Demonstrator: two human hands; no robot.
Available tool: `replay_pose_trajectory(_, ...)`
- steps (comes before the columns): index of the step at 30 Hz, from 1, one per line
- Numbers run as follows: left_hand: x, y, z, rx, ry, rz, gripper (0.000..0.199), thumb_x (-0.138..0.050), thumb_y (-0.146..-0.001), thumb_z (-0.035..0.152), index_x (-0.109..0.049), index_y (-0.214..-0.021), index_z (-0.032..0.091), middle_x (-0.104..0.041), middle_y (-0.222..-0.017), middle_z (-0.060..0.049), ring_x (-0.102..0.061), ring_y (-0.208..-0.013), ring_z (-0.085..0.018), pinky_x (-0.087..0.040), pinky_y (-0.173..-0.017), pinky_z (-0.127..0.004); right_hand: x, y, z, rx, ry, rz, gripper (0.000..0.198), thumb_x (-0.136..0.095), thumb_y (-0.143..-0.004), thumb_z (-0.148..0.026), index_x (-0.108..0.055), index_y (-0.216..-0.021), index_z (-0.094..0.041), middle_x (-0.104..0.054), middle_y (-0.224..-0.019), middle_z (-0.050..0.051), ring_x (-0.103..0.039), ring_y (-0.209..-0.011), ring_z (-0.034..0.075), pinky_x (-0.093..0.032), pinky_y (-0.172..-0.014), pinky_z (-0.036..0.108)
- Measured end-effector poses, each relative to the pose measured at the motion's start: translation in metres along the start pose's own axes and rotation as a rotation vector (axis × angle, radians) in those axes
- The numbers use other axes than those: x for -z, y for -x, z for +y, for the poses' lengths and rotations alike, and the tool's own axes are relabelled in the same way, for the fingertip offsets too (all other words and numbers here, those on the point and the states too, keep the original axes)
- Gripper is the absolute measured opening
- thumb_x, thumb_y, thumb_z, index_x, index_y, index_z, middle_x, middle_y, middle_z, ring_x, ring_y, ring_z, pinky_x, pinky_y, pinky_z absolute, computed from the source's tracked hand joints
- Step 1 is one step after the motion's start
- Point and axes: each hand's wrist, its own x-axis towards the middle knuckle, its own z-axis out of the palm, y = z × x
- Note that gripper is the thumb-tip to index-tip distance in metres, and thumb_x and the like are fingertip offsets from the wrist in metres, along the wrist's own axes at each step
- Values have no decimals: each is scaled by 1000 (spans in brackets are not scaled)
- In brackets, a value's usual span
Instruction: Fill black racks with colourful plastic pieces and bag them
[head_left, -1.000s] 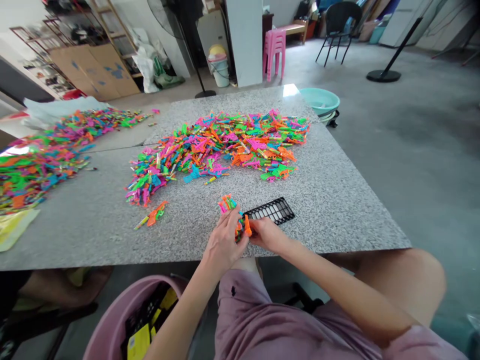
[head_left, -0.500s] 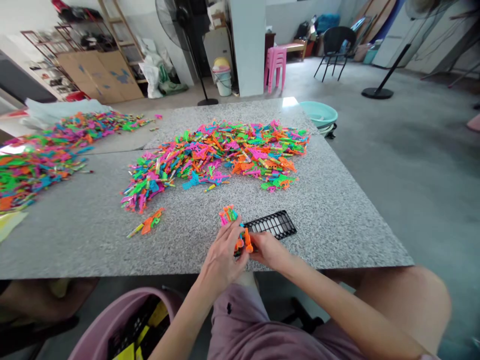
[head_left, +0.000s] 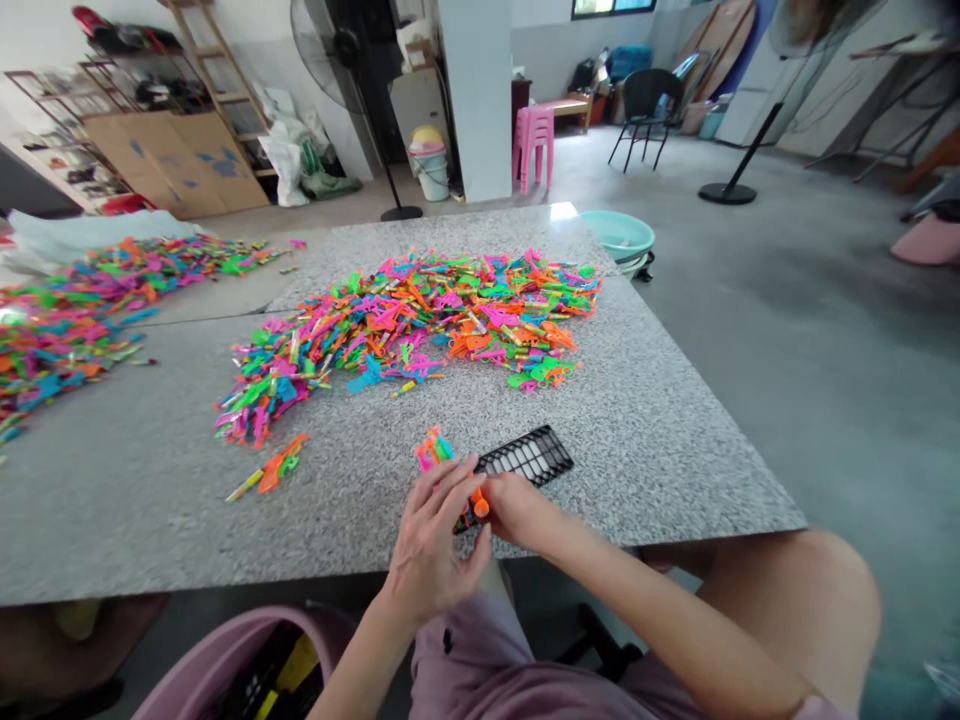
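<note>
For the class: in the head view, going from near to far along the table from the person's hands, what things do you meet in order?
Left hand and right hand → black grid tray → big pile of coloured plastic pieces → teal basin → pink stool.

No writing can be read anywhere — the yellow packets (head_left: pixel 289 668) in the pink tub (head_left: pixel 202 670) show dark print too small to make out, and the cardboard boxes (head_left: pixel 176 160) bear only blue smudges.

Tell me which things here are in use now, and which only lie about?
In use: left hand, right hand, orange toy piece, black grid tray.
Lying about: big colourful pile, second pile, teal basin, pink bucket.
</note>
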Motion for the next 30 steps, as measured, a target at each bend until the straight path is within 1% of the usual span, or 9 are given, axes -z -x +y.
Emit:
replay_pose_trajectory(3, -2, -1, -8, -60, -45, 17, 30, -67, -86, 24, -58, -114, 22, -68, -118, -9, -52, -128, -32, -50, -100, -52, 11, -3, 13, 73, 2, 15, 18, -59, -77, -10, -66, -94, -14, -71, -93, 10, -65, -89, 22, -45, -73, 28)
replay_pose_trajectory(6, -6, -2, -16, -105, -35, 52, 18, -65, -89, 19, -60, -106, 20, -72, -106, -8, -59, -120, -27, -54, -97, -44, 58, -12, 54, 25, 77, 151, 36, -63, -73, -6, -65, -107, -18, -68, -109, 8, -61, -103, 22, -45, -90, 31)
replay_pose_trajectory(8, -7, -2, -19, -132, -17, 75, 18, -65, -88, 16, -60, -106, 19, -72, -107, -9, -62, -117, -25, -55, -96, -42, 94, -19, 87, -165, 250, 376, 39, -51, -80, 0, -63, -113, -18, -65, -115, 11, -57, -111, 22, -41, -100, 37)
replay_pose_trajectory(10, -6, -1, -21, -137, -3, 96, 18, -64, -88, 14, -61, -105, 19, -72, -109, -9, -63, -117, -25, -56, -96, -41, 116, -21, 112, -349, 406, 384, 39, -45, -84, 0, -61, -116, -16, -66, -110, 14, -59, -107, 24, -43, -96, 40)
replay_pose_trajectory(12, -1, -1, -24, -122, 24, 86, 17, -63, -88, 15, -62, -104, 20, -72, -109, -8, -63, -117, -25, -57, -96, -41, 118, -17, 123, -434, 482, 275, 31, -45, -87, -2, -62, -109, -15, -68, -99, 15, -63, -94, 25, -48, -83, 36)
replay_pose_trajectory(16, 15, 1, -34, -132, 105, -44, 18, -60, -90, 17, -63, -107, 22, -72, -111, -6, -63, -119, -24, -58, -95, -38, 104, -5, 119, -411, 527, 153, 20, -47, -90, -9, -64, -90, -19, -66, -83, 11, -65, -78, 23, -47, -68, 31)
replay_pose_trajectory(22, 28, 2, -36, -147, -20, -128, 22, -59, -90, 16, -63, -110, 23, -71, -116, -6, -49, -134, -29, -52, -102, -47, 140, -26, 142, -189, 792, 193, 37, -45, -83, 3, -58, -113, -15, -55, -124, 18, -58, -105, 27, -47, -75, 32)
replay_pose_trajectory(26, 24, 6, -32, -118, -77, -116, 21, -60, -90, 16, -63, -109, 23, -70, -120, -7, -48, -134, -29, -49, -104, -49, 147, -24, 159, -65, 624, 185, 23, -42, -91, -5, -61, -95, -16, -62, -109, 14, -56, -106, 25, -45, -85, 34)
replay_pose_trajectory(30, 23, 10, -28, -99, -49, -114, 24, -60, -90, 16, -61, -113, 21, -68, -124, -8, -46, -136, -28, -47, -105, -47, 108, -2, 132, -134, 350, 304, 15, -46, -95, -21, -59, -100, -16, -65, -95, 10, -61, -87, 21, -46, -75, 31)
